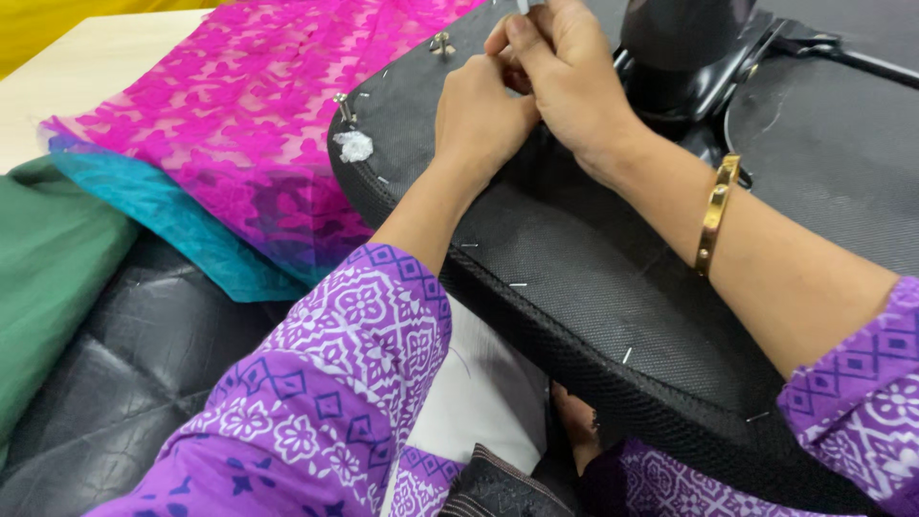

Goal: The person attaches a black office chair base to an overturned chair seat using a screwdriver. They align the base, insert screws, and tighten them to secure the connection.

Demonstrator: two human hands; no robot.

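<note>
My left hand (479,110) and my right hand (560,67) meet over the far part of a black mesh-covered seat base (574,278), which lies upturned across my lap. The fingers of both hands are pinched together at one spot. What they pinch is too small to make out. Small metal staples (518,284) stick out of the mesh near its edge. Two screws (342,103) stand on the seat's left rim beside a crumpled white scrap (354,146). A gold bangle (716,213) sits on my right forearm.
Pink patterned fabric (258,105) with a teal border (182,225) lies to the left, beside green cloth (48,268). Black quilted upholstery (144,373) is underneath. A black chair mechanism (684,57) rises behind my hands. A pale table top (86,67) is far left.
</note>
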